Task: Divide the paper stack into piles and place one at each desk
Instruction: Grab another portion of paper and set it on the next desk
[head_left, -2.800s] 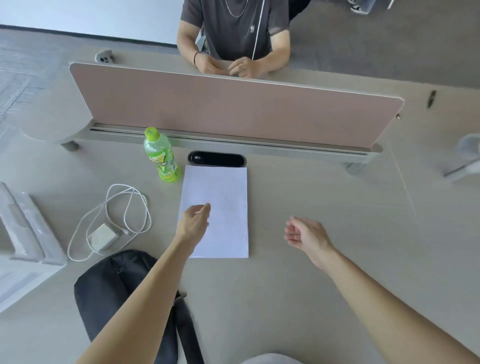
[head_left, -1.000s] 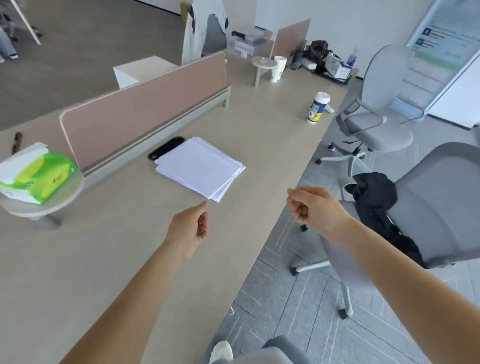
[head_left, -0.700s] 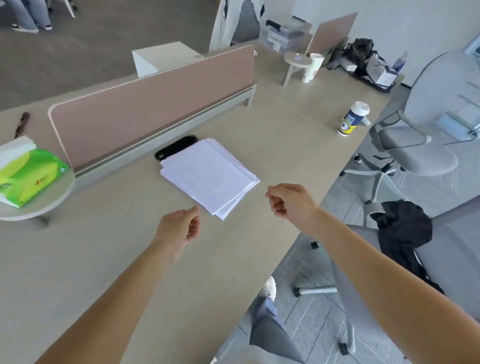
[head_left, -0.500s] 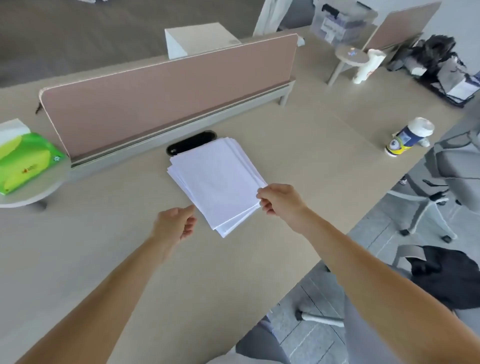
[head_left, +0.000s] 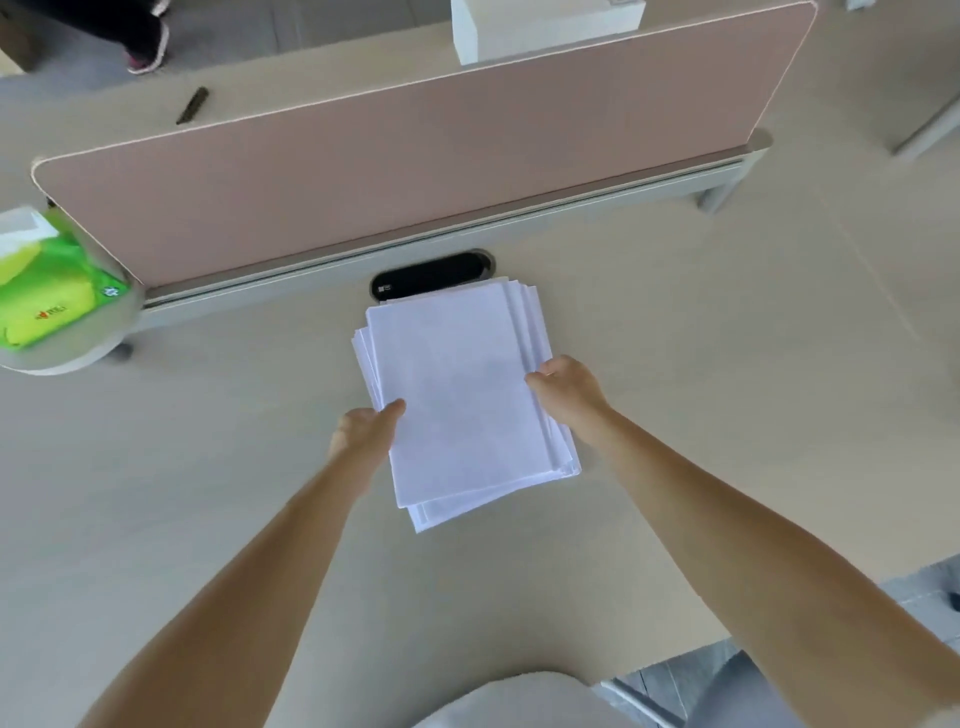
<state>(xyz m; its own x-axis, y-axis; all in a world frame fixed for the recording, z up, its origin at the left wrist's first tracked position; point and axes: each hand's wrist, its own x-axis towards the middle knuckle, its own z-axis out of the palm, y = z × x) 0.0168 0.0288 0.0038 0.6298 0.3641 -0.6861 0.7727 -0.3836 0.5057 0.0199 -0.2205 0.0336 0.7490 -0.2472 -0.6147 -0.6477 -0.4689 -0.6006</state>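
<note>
A loosely fanned stack of white paper (head_left: 457, 395) lies on the beige desk (head_left: 727, 374), just in front of a black oval cable port (head_left: 431, 273). My left hand (head_left: 363, 436) grips the stack's left edge, thumb on the top sheet. My right hand (head_left: 569, 397) grips the right edge, fingers curled around the side of the sheets. Both hands hold the stack from opposite sides.
A pink divider panel (head_left: 415, 156) runs across the desk behind the paper. A green tissue pack (head_left: 47, 296) sits on a small round shelf at the left. A dark pen (head_left: 192, 104) lies beyond the divider. The desk's front edge and grey floor show at lower right.
I turned from the first desk, where one sheet pile lies, to this desk. Both hands reached forward and closed on the two sides of the paper stack.
</note>
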